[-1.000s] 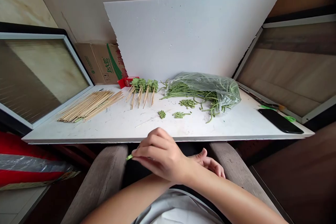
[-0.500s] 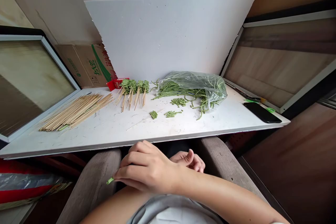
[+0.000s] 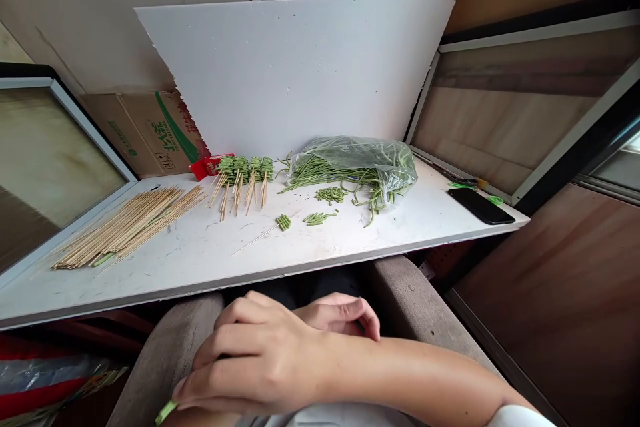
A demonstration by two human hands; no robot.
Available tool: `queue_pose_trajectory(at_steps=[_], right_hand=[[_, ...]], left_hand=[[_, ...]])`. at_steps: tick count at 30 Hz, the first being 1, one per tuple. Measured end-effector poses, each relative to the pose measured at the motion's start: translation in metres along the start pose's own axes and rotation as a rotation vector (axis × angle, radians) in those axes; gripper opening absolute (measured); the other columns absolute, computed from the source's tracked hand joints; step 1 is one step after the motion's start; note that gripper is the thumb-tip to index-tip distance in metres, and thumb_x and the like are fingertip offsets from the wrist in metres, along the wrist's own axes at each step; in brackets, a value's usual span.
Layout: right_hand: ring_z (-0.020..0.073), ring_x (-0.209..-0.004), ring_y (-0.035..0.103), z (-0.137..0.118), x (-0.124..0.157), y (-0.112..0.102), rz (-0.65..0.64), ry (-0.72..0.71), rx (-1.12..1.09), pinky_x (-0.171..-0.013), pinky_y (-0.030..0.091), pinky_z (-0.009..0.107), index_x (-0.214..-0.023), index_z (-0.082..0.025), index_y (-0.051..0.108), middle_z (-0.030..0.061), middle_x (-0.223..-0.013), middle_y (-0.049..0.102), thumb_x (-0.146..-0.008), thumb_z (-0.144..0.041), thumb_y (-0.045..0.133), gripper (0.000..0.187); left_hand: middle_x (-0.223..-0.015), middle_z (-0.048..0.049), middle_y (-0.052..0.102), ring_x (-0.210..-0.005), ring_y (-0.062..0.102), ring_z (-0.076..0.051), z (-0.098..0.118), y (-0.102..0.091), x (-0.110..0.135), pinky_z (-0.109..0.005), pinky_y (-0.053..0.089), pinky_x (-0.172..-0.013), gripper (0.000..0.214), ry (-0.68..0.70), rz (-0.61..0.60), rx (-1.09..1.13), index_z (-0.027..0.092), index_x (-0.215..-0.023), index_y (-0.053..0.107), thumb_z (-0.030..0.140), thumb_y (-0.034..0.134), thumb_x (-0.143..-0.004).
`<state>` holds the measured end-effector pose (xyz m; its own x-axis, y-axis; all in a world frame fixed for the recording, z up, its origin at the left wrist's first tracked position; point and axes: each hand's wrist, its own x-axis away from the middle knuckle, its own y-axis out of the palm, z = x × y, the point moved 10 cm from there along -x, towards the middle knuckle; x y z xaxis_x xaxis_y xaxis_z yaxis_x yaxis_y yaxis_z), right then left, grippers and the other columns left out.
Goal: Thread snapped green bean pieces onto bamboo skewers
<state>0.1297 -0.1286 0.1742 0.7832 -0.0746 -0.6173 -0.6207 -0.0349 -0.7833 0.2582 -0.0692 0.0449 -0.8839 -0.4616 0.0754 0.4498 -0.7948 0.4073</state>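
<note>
My arms are crossed over my lap. My right hand (image 3: 255, 353) reaches over to the left side, its fingers closed on a short piece of green bean (image 3: 166, 411) at the fingertips. Partly behind my right wrist lies my left hand (image 3: 345, 315), palm turned up and loosely curled, with nothing visible in it. On the white table, a skewer (image 3: 255, 240) runs through a small row of cut bean pieces (image 3: 283, 222). Beside it lie loose cut pieces (image 3: 317, 218) and another small pile (image 3: 330, 195).
Bare wooden skewers (image 3: 125, 223) cover the table's left side. Several finished bean skewers (image 3: 245, 170) lie by a red packet (image 3: 204, 167). A plastic bag of long beans (image 3: 355, 163) sits at the back, before a white board (image 3: 300, 73). A phone (image 3: 481, 205) lies right.
My right hand has moved down and left with the bean piece. My left hand has shifted slightly left and its fingers show less. The whole view has swung a little.
</note>
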Motion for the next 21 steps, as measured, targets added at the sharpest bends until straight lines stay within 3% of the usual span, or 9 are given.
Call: queue_pose_trajectory(at_steps=[2,4,9,11,15,18,21], right_hand=[[0.0135,-0.103,0.056,-0.006,-0.002,0.001,-0.033,0.028,-0.098,-0.09,0.045,0.025,-0.12,-0.031,0.071,0.0001,-0.112,0.071,-0.107,-0.043,0.049,0.028],[0.0116,-0.106,0.056,-0.011,-0.003,0.0,-0.06,0.041,-0.171,-0.093,0.045,0.023,-0.118,-0.029,0.072,-0.0014,-0.112,0.072,-0.109,-0.043,0.044,0.032],[0.01,-0.097,0.062,-0.01,0.0,0.001,0.026,0.059,-0.227,-0.089,0.048,0.023,-0.101,-0.027,0.074,-0.0087,-0.101,0.077,-0.108,-0.04,0.049,0.029],[0.0097,-0.095,0.064,-0.006,0.002,0.003,0.081,0.077,-0.249,-0.087,0.049,0.024,-0.101,-0.027,0.074,-0.0091,-0.102,0.077,-0.105,-0.038,0.056,0.021],[0.0084,-0.099,0.064,-0.007,0.004,0.007,0.077,0.063,-0.252,-0.09,0.05,0.024,-0.107,-0.028,0.073,-0.0085,-0.106,0.076,-0.106,-0.041,0.054,0.023],[0.01,-0.096,0.064,-0.009,0.004,0.003,0.066,0.077,-0.171,-0.083,0.051,0.025,-0.1,-0.032,0.074,-0.0122,-0.103,0.077,-0.105,-0.033,0.057,0.018],[0.0106,-0.092,0.065,-0.013,0.005,-0.003,0.105,0.01,-0.107,-0.079,0.051,0.025,-0.098,-0.034,0.075,-0.0139,-0.103,0.077,-0.1,-0.024,0.064,0.015]], left_hand=[[-0.116,-0.0147,0.064,-0.1,0.06,-0.024,0.007,0.014,-0.001,-0.036,0.046,-0.093,0.045,0.069,-0.06,-0.037,0.015,-0.099,0.073,0.058,0.06,-0.093],[-0.112,-0.0134,0.065,-0.102,0.06,-0.024,0.016,0.018,0.0,-0.035,0.046,-0.094,0.044,0.118,-0.051,-0.129,0.014,-0.089,0.072,0.058,0.066,-0.091],[-0.074,-0.0038,0.059,-0.065,0.05,-0.011,0.025,-0.004,0.01,-0.024,0.043,-0.063,0.055,0.048,0.103,-0.368,0.014,-0.066,0.062,0.064,0.068,-0.088],[-0.07,-0.0025,0.058,-0.064,0.05,-0.011,0.027,-0.007,0.012,-0.024,0.044,-0.064,0.055,0.031,0.113,-0.398,0.014,-0.068,0.064,0.065,0.066,-0.088],[-0.093,-0.0081,0.068,-0.088,0.061,-0.018,0.032,0.001,0.011,-0.027,0.049,-0.081,0.053,0.049,0.047,-0.382,0.015,-0.088,0.072,0.067,0.066,-0.087],[-0.085,-0.0072,0.067,-0.076,0.059,-0.016,0.035,-0.002,0.013,-0.025,0.047,-0.068,0.054,0.043,0.075,-0.395,0.014,-0.076,0.07,0.068,0.073,-0.081],[-0.063,-0.0032,0.058,-0.057,0.048,-0.011,0.037,-0.013,0.018,-0.024,0.039,-0.054,0.061,0.014,0.122,-0.468,0.015,-0.059,0.058,0.068,0.064,-0.088]])
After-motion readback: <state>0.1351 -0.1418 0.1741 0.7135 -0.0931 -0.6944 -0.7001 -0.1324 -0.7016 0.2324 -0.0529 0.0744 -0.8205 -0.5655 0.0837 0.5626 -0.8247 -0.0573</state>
